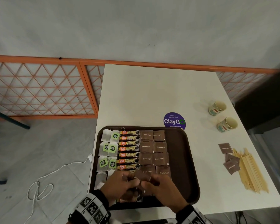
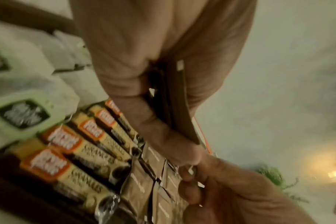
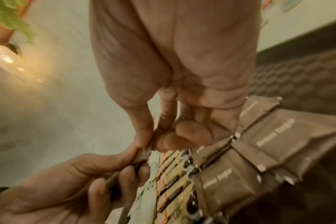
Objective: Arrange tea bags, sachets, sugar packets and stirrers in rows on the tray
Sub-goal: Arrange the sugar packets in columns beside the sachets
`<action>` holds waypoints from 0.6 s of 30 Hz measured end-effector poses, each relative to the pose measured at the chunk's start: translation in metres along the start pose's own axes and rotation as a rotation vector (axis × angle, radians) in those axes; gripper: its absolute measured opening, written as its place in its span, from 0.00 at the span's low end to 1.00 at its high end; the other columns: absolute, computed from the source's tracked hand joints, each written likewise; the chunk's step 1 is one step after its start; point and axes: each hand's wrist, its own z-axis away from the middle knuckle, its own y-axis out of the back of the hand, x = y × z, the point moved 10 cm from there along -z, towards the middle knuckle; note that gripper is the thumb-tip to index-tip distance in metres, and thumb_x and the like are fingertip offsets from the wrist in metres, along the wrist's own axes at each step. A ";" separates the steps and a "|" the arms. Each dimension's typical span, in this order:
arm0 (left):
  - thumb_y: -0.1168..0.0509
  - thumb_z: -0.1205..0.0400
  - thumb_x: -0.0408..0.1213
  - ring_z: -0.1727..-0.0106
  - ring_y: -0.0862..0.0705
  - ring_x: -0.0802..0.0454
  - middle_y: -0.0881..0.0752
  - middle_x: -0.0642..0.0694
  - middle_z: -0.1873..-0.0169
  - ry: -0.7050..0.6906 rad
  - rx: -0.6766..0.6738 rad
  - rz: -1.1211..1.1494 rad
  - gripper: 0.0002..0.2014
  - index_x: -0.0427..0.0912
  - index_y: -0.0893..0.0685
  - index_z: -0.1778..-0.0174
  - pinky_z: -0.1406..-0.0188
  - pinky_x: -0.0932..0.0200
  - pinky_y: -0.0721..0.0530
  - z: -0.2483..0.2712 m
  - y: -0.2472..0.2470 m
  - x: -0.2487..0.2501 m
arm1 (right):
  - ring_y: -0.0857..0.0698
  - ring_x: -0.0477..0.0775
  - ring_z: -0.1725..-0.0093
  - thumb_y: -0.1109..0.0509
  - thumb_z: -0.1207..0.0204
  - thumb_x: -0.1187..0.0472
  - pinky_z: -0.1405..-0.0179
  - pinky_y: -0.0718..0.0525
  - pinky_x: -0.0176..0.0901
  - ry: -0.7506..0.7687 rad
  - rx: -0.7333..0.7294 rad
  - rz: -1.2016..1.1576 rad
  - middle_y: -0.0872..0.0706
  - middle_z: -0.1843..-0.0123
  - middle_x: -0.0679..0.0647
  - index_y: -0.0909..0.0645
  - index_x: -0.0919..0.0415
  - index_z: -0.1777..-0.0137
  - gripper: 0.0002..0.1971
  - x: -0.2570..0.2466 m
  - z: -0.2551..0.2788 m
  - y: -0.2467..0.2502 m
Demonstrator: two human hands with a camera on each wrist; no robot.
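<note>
A dark brown tray (image 1: 178, 151) holds rows of tea bags (image 1: 109, 148), coffee sachets (image 1: 129, 148) and brown sugar packets (image 1: 153, 147). Both hands meet over the tray's front. My left hand (image 1: 128, 180) grips a small stack of brown sugar packets (image 2: 177, 106) between thumb and fingers. My right hand (image 1: 149, 181) pinches the edge of one sugar packet (image 3: 144, 153) from that stack, right against the left hand (image 3: 67, 189). The hands hide the front ends of the rows.
On the white table (image 1: 152, 94) to the right lie loose sugar packets (image 1: 230, 161) and a pile of wooden stirrers (image 1: 250, 172). Two paper cups (image 1: 217, 108) (image 1: 227, 124) stand further back. A purple sticker (image 1: 174, 120) lies behind the tray.
</note>
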 end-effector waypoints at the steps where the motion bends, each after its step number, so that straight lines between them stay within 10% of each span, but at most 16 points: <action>1: 0.29 0.19 0.30 0.66 0.12 0.43 0.10 0.30 0.61 0.015 -0.001 0.066 0.07 0.30 0.13 0.49 0.69 0.52 0.12 0.000 -0.001 -0.003 | 0.12 0.41 0.60 0.28 0.20 0.58 0.56 0.16 0.32 -0.006 0.010 -0.010 0.08 0.59 0.50 0.10 0.54 0.56 0.06 0.003 0.001 -0.001; 18: 0.44 0.19 0.14 0.44 0.11 0.31 0.14 0.24 0.44 0.012 -0.022 0.354 0.20 0.33 0.16 0.37 0.46 0.30 0.13 0.004 0.029 -0.003 | 0.14 0.46 0.64 0.23 0.28 0.44 0.62 0.16 0.39 -0.221 0.390 0.314 0.13 0.67 0.50 0.18 0.56 0.66 0.17 0.039 -0.021 0.055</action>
